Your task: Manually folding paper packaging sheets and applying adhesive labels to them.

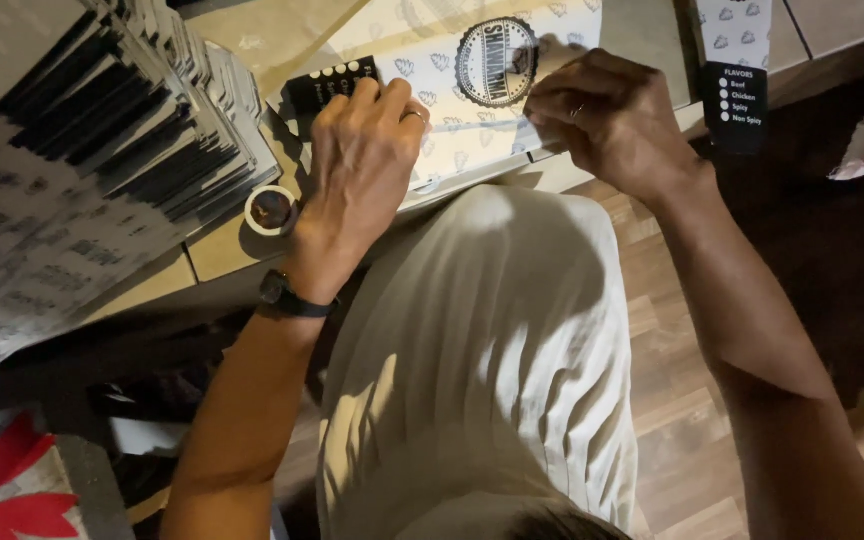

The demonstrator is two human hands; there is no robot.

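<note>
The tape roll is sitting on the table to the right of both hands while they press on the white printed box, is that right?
Not quite. In the head view the tape roll sits to the left of both hands, beside the left hand. The rest holds: it lies on the table, and the left hand and right hand press on the white printed box.

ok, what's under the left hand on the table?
The left hand presses flat on a white printed paper sleeve with a round black emblem and a black end panel. The sleeve part beneath the palm is hidden. The right hand pinches its edge.
</note>
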